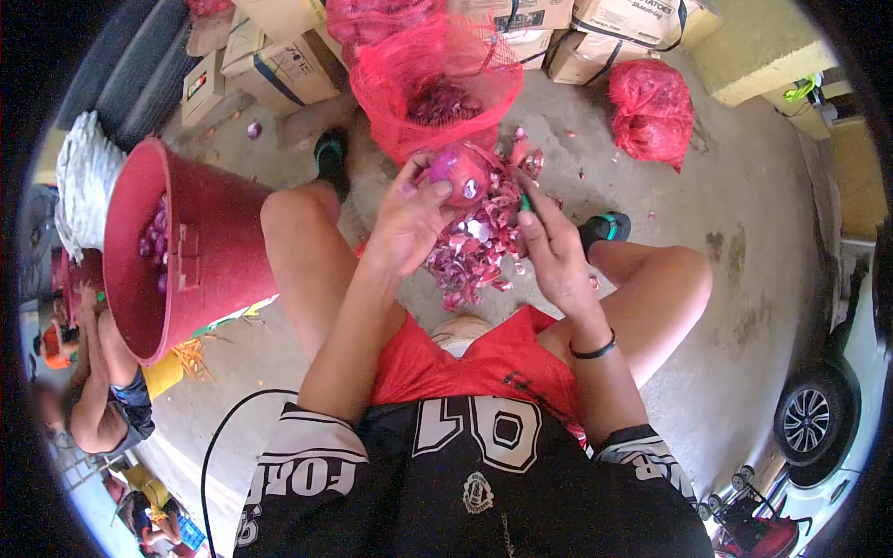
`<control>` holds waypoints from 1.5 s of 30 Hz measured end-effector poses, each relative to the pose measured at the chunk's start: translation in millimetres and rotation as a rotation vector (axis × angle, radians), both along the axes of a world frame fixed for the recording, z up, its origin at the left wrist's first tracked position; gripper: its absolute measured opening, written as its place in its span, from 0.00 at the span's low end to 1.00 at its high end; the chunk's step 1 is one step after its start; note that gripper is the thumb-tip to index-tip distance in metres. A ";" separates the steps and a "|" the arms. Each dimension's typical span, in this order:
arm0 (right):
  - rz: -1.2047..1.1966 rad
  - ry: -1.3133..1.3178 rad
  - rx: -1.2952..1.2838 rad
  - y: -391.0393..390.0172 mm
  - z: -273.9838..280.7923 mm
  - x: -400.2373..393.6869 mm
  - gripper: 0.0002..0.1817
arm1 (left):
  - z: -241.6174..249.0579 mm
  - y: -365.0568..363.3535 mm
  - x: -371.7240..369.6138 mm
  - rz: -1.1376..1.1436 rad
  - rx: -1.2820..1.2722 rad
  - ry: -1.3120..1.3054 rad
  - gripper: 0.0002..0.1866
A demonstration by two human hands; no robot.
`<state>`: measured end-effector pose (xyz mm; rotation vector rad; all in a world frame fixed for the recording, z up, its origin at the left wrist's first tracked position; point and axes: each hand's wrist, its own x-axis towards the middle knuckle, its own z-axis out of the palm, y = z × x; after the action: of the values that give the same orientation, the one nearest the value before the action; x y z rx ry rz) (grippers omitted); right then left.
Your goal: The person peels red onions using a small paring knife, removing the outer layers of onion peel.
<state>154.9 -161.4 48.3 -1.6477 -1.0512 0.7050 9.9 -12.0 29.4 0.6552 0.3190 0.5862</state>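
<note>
My left hand (409, 223) is closed around a red onion (458, 175), with the thumb across its near side. To the right, my right hand (555, 251) grips a small green-handled knife (526, 202); most of it is hidden by the fingers. The knife is slightly apart from the onion. Beneath both hands lies a pile of purple onion skins (470, 251) on the concrete floor. Just beyond the onion stands an open red mesh sack (381, 102) with onions or skins inside.
A large red tub (223, 223) with red onions (153, 237) is tilted at my left. Cardboard boxes (279, 70) line the back. A filled red sack (651, 112) lies back right. Another person (102, 391) sits far left. A car wheel (807, 418) is at right.
</note>
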 end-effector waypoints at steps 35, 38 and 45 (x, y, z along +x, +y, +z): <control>-0.251 0.293 0.214 11.5 2.3 -1.8 0.22 | 4.9 -1.7 0.1 -0.090 -0.171 -0.164 0.26; -0.271 0.269 0.225 8.8 -4.5 0.0 0.23 | -0.1 -0.7 2.5 -0.067 -0.045 -0.087 0.24; -0.278 0.317 0.253 5.0 5.0 -4.7 0.25 | -0.2 1.6 8.4 0.036 -0.178 -0.095 0.19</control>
<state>150.2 -156.4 53.3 -1.3736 -0.6400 0.5967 18.4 -10.3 29.2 0.4497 0.2910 0.6140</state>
